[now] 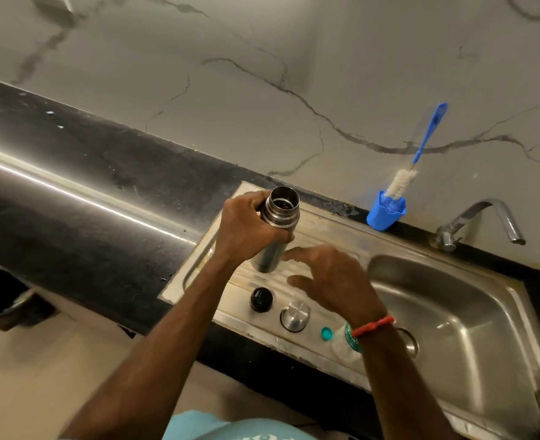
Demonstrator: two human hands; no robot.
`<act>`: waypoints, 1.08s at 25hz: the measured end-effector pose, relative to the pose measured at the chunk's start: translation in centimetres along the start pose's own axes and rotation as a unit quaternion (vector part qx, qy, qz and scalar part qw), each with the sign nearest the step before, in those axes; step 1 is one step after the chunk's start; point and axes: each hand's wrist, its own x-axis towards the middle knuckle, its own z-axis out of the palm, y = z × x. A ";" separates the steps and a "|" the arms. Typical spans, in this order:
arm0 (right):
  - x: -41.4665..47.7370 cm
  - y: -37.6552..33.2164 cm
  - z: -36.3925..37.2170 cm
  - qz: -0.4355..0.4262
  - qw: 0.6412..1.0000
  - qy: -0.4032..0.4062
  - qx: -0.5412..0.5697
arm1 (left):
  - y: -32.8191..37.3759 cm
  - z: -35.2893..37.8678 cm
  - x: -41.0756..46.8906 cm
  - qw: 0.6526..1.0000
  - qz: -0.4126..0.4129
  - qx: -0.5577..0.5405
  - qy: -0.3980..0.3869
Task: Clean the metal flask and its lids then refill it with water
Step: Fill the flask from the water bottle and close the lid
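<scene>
Right hand (pixel 332 281) splayed, left (pixel 249 228) around flask (pixel 270 253)

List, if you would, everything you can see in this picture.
countertop: 1, black, runs in from the left
sink: 1, steel, set in the countertop, basin at right
drainboard: 1, steel, left of the basin
metal flask: 1, steel, open, held above the drainboard
inner lid: 1, black, on the drainboard
outer cap: 1, steel, beside the inner lid
bottle cap: 1, teal, drainboard's near edge
plastic bottle: 1, clear, green label, partly under the right wrist
bottle brush: 1, blue handle, white bristles, standing in the holder
holder: 1, blue, behind the drainboard
tap: 1, chrome, behind the basin
bin: 1, dark, floor at left
wristband: 1, red, right wrist
left hand: 1, grips the flask
right hand: 1, open, over the drainboard
</scene>
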 end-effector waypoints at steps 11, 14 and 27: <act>6.4 -2.6 10.9 -0.049 0.982 -0.167 -0.077 | -3.7 -4.1 -3.0 0.998 -0.053 0.001 0.027; 6.5 -2.0 12.3 -0.050 0.980 -0.180 -0.067 | -4.3 -4.2 -3.7 0.998 -0.061 -0.007 0.024; 7.3 -0.7 -2.6 -0.017 0.992 -0.033 0.124 | -5.4 -3.8 -4.8 0.996 -0.081 -0.020 -0.017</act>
